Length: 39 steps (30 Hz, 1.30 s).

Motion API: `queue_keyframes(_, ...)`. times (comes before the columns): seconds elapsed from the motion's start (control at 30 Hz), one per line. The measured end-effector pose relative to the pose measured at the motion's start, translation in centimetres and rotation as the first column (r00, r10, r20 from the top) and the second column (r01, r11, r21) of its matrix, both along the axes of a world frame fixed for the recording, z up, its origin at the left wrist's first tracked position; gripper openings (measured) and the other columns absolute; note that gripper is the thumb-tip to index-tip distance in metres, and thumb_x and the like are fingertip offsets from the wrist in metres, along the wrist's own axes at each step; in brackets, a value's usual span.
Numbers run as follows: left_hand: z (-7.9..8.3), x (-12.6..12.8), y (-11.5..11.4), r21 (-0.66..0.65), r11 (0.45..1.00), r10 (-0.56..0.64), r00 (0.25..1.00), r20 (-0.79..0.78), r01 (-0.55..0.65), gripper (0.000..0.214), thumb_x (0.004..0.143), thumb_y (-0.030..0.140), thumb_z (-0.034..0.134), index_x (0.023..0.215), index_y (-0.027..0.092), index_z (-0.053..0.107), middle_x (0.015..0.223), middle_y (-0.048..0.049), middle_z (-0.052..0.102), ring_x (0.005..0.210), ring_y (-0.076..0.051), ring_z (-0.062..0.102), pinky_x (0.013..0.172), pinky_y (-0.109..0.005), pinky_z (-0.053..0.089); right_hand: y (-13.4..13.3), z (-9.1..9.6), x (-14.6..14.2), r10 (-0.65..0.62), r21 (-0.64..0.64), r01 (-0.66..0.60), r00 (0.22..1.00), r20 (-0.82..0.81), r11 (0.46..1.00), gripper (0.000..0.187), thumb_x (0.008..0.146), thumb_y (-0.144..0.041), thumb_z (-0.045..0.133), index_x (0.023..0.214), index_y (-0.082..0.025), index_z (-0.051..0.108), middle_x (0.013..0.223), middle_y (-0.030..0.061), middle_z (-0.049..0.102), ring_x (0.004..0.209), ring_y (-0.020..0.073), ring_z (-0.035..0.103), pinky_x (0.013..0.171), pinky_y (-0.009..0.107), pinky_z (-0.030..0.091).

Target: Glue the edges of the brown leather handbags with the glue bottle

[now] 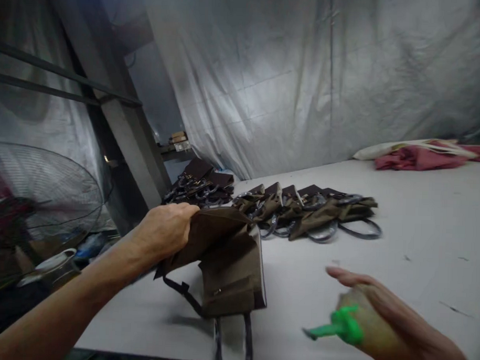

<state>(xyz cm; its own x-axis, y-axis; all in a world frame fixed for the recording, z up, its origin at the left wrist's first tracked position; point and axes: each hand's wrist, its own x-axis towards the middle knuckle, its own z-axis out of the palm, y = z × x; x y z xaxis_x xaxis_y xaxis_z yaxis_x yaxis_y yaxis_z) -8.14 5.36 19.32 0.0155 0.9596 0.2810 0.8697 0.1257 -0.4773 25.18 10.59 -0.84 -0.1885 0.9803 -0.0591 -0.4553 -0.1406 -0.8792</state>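
Note:
My left hand (171,227) is closed on the upper edge of a dark brown fabric bag (232,285) and holds it up over the white table. The bag hangs partly folded, with its plastic-wrapped handles dangling at the table's near edge and a dark strap at its left. To the right of the bag, my right hand (396,317) is wrapped round a pale yellowish squeeze bottle (361,305), blurred by motion. Its green nozzle (345,325) points left towards the bag, apart from it. The thumb is stretched out above the bottle.
Several similar brown bags (294,205) lie overlapping in a row on the white table (419,223). A darker pile of bags (200,184) sits behind at left. Reddish cloth (422,156) lies at the far right. A large fan (42,194) and a post (127,129) stand left.

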Motion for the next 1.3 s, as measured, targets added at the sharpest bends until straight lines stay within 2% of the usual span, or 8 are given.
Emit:
queue_keyframes(0.13, -1.3, 4.5, 0.1, -0.045, 0.981, -0.186, 0.982, 0.014, 0.186, 0.034, 0.091, 0.015, 0.040, 0.113, 0.022, 0.065, 0.101, -0.0052, 0.071, 0.091, -0.025, 0.068, 0.077, -0.037, 0.051, 0.5, 1.7, -2.4, 0.268, 0.168, -0.275, 0.961, 0.060, 0.947, 0.031, 0.075, -0.051, 0.073, 0.087, -0.021, 0.076, 0.156, 0.0053, 0.037, 0.126, 0.0389, 0.050, 0.079, 0.039, 0.052)
queue_keyframes(0.43, -2.0, 7.3, -0.5, -0.011, 0.922, -0.385, 0.921, 0.055, 0.386, 0.033, 0.088, 0.010, 0.041, 0.107, 0.021, 0.066, 0.095, -0.0054, 0.070, 0.086, -0.024, 0.064, 0.075, -0.037, 0.050, 1.8, 3.1, -2.7, 0.350, 0.200, -0.396, 0.908, 0.231, 0.896, 0.038, 0.072, -0.050, 0.072, 0.093, -0.019, 0.078, 0.145, 0.0108, 0.048, 0.128, 0.0347, 0.046, 0.095, 0.038, 0.040)
queue_keyframes(0.67, -3.6, 5.6, 1.7, 0.129, 0.838, -0.537, 0.843, 0.026, 0.530, 0.034, 0.090, 0.011, 0.045, 0.116, 0.024, 0.064, 0.111, -0.0037, 0.071, 0.096, -0.021, 0.065, 0.082, -0.032, 0.052, 1.9, 2.3, -4.6, 0.619, 0.109, -0.621, 0.783, 0.061, 0.776, 0.039, 0.066, -0.042, 0.077, 0.089, -0.010, 0.077, 0.063, 0.0018, 0.059, 0.050, 0.0085, 0.047, 0.047, 0.018, 0.030)
queue_keyframes(0.87, -9.5, 5.4, 3.6, 0.484, 0.619, -0.617, 0.764, -0.187, 0.619, 0.035, 0.094, 0.016, 0.052, 0.127, 0.024, 0.060, 0.126, -0.0122, 0.062, 0.123, -0.032, 0.052, 0.103, -0.050, 0.040, 0.1, 4.4, -8.3, 0.568, 0.252, -0.510, 0.714, -0.409, 0.823, 0.039, 0.067, -0.041, 0.078, 0.083, -0.006, 0.075, 0.060, 0.0028, 0.059, 0.050, 0.0092, 0.050, 0.048, 0.018, 0.036)
queue_keyframes(1.0, -15.0, 4.7, 2.7, 0.688, 0.387, -0.758, 0.637, -0.141, 0.613, 0.038, 0.089, 0.019, 0.059, 0.126, 0.025, 0.061, 0.108, -0.0119, 0.059, 0.108, -0.029, 0.057, 0.089, -0.042, 0.050, 0.3, 4.6, -10.2, 0.422, 0.184, -0.392, 0.698, -0.578, 0.902, 0.032, 0.072, -0.037, 0.077, 0.086, -0.009, 0.075, 0.066, 0.0047, 0.065, 0.055, 0.0127, 0.057, 0.050, 0.020, 0.043)
queue_keyframes(1.07, -16.9, 4.4, 2.1, 0.704, 0.369, -0.844, 0.535, -0.020, 0.607, 0.043, 0.090, 0.018, 0.057, 0.132, 0.027, 0.058, 0.104, -0.0098, 0.062, 0.101, -0.025, 0.061, 0.083, -0.036, 0.054, 0.7, 4.1, -10.5, 0.369, 0.140, -0.364, 0.698, -0.614, 0.921, 0.031, 0.075, -0.038, 0.076, 0.089, -0.010, 0.075, 0.069, 0.0058, 0.068, 0.056, 0.0139, 0.059, 0.050, 0.021, 0.044)
queue_keyframes(1.17, -18.2, 4.8, 1.6, 0.647, 0.534, -0.845, 0.347, 0.406, 0.543, 0.041, 0.097, 0.025, 0.044, 0.137, 0.030, 0.054, 0.111, -0.0086, 0.068, 0.099, -0.023, 0.066, 0.082, -0.033, 0.057, 0.8, 3.5, -10.4, 0.296, 0.079, -0.318, 0.723, -0.624, 0.945, 0.031, 0.079, -0.039, 0.074, 0.092, -0.011, 0.075, 0.071, 0.0065, 0.070, 0.056, 0.0147, 0.062, 0.050, 0.021, 0.046)
queue_keyframes(1.3, -16.7, 6.2, 1.1, 0.323, 0.833, -0.422, 0.137, 0.896, 0.449, 0.050, 0.096, 0.051, 0.041, 0.135, 0.025, 0.058, 0.128, -0.0098, 0.066, 0.116, -0.031, 0.061, 0.098, -0.043, 0.052, -0.2, 3.5, -9.8, 0.236, -0.028, -0.308, 0.782, -0.577, 0.951, 0.037, 0.075, -0.041, 0.081, 0.099, -0.012, 0.076, 0.075, 0.0070, 0.073, 0.055, 0.0152, 0.064, 0.050, 0.024, 0.052)
